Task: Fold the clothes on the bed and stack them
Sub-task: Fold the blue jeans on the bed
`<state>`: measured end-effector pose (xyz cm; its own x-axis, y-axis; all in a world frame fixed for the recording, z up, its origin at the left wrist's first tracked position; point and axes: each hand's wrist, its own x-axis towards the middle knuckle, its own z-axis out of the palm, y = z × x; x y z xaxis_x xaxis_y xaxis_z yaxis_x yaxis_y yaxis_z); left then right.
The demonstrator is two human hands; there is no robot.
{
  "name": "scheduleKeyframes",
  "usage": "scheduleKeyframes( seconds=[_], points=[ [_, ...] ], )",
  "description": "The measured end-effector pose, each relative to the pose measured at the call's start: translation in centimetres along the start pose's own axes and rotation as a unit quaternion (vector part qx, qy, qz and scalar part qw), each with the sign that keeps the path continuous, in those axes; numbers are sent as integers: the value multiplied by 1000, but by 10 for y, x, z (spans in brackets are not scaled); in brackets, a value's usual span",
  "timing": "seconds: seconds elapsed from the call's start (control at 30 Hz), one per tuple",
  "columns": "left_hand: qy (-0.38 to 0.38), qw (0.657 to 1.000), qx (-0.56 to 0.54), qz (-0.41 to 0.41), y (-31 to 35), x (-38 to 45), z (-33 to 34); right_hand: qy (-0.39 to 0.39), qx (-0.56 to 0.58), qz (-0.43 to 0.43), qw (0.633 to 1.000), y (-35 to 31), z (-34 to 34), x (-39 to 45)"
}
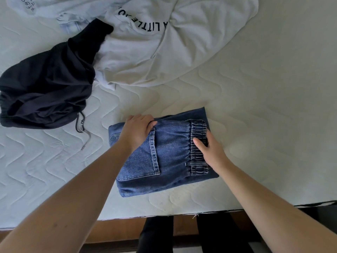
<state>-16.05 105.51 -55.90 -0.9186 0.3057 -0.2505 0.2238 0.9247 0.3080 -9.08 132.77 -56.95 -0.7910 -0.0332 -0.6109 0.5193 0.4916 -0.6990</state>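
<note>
Folded blue jeans [169, 154] lie as a compact rectangle on the white quilted mattress [264, 106], near its front edge, with a back pocket and the elastic waistband facing up. My left hand [136, 132] rests on the far left part of the jeans, its fingers curled over the far folded edge. My right hand [209, 148] lies flat on the waistband at the right side, thumb stretched across the elastic. A crumpled dark navy garment [45, 92] with a drawstring lies at the left. A white sweatshirt [164, 42] with black lettering is spread unfolded at the back.
A pale blue garment [27, 6] with print lies at the far left corner, partly under the white sweatshirt. The mattress's front edge [164, 213] runs just below the jeans, with a wooden bed frame [113, 232] and my dark-clad legs [182, 234] beneath.
</note>
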Motion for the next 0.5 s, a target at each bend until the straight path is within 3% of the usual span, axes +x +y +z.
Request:
scheduleKeyframes(
  seconds=[0.1,0.23,0.33,0.5],
  points=[
    [19,997,71,27,-3,-2,5,10,-92,-35,995,5,-3,2],
    [108,988,94,52,4,-17,15,153,-240,-50,957,-2,10,-11],
    [122,988,76,53,16,-44,26,232,-293,-108,921,-7,23,-32],
    [63,995,60,-58,40,-89,56,171,-364,-217,889,-23,50,-27]
  ],
)
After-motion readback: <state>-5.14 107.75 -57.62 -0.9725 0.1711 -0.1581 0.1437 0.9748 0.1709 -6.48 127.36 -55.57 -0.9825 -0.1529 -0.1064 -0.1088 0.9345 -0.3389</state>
